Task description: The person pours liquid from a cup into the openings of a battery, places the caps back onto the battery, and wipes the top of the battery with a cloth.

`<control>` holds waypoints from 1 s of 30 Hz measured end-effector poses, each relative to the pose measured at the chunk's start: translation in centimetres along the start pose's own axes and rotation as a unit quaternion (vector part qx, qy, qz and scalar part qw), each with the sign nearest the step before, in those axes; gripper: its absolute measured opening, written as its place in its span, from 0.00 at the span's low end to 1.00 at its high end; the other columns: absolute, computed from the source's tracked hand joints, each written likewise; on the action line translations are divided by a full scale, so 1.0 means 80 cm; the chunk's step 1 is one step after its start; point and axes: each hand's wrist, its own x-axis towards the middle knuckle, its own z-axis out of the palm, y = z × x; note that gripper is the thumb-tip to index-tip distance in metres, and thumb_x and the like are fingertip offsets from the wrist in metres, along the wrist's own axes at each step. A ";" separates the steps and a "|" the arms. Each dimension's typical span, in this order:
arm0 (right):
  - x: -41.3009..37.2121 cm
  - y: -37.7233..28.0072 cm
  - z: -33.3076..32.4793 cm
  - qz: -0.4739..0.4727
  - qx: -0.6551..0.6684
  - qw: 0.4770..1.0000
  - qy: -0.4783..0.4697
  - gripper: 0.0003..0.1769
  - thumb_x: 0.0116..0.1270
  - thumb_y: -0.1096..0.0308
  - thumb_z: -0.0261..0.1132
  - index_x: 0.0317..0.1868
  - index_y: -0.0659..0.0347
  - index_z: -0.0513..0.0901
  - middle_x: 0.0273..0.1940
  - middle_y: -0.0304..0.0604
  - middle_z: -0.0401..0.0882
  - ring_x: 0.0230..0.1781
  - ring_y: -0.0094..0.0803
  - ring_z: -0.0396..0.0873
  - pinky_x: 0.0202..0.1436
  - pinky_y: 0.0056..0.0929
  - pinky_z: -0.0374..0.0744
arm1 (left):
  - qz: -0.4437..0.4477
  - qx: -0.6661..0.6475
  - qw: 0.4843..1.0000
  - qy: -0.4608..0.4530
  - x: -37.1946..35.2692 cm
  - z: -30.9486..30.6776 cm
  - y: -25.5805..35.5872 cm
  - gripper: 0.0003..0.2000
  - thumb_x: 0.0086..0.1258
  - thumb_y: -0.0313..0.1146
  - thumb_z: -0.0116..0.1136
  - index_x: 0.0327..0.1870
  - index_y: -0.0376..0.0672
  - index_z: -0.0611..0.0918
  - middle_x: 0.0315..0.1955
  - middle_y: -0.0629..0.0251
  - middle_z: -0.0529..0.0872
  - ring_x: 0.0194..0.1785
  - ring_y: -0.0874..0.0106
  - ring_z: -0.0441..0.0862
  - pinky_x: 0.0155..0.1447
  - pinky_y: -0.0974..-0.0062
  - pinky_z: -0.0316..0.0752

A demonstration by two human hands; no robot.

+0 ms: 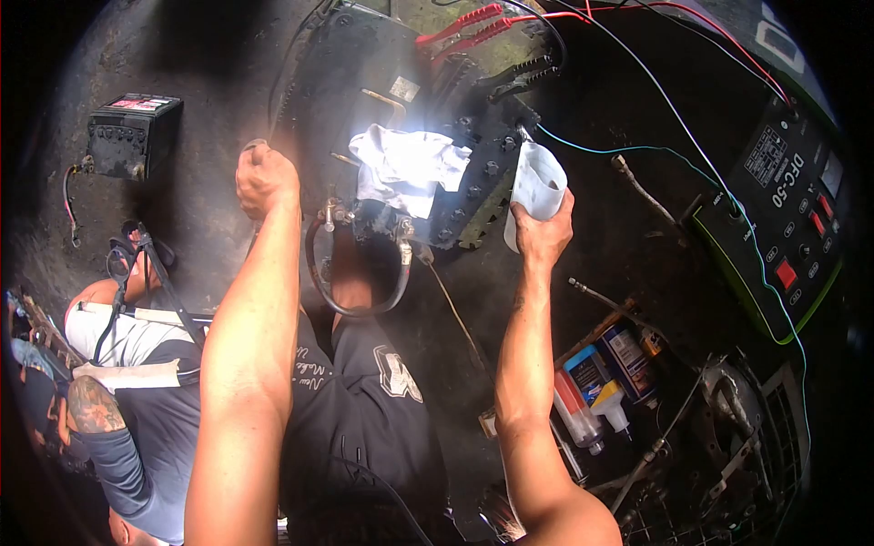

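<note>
- Fingers [557, 211] of right hand [543, 235]: wrapped round the lower part of a white plastic jug [537, 180], firmly closed on it. Jug held tilted, its upper end against the right side of the large black battery [473, 173].
- Fingers [261, 173] of left hand [265, 180]: curled into a tight fist. A thin grey piece [254, 144] shows at the top of the fist; cannot tell what it is.
- White rag [408, 166] lies crumpled on the battery, between the two hands.
- Black hose [353, 293] hangs in a loop just below the rag.
- Red clamps [466, 27] and black clamps [517, 80] sit at the battery's far end.
- Blue wire [637, 150] runs from beside the jug to the charger [790, 218], marked DFC-50, well to the right.
- Bottles [594, 391] lie on the floor near the right forearm.
- Small battery [133, 136] stands apart, far left.
- Another person's sleeve [123, 460] is at the lower left.
</note>
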 end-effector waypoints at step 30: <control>0.010 -0.003 -0.007 -0.007 -0.042 0.999 -0.013 0.41 0.38 0.69 0.75 0.59 0.57 0.73 0.51 0.53 0.78 0.52 0.49 0.78 0.57 0.41 0.76 | 0.005 0.000 1.000 -0.002 0.002 0.002 -0.003 0.19 0.65 0.47 0.43 0.48 0.55 0.84 0.48 0.58 0.84 0.53 0.54 0.80 0.57 0.58 0.72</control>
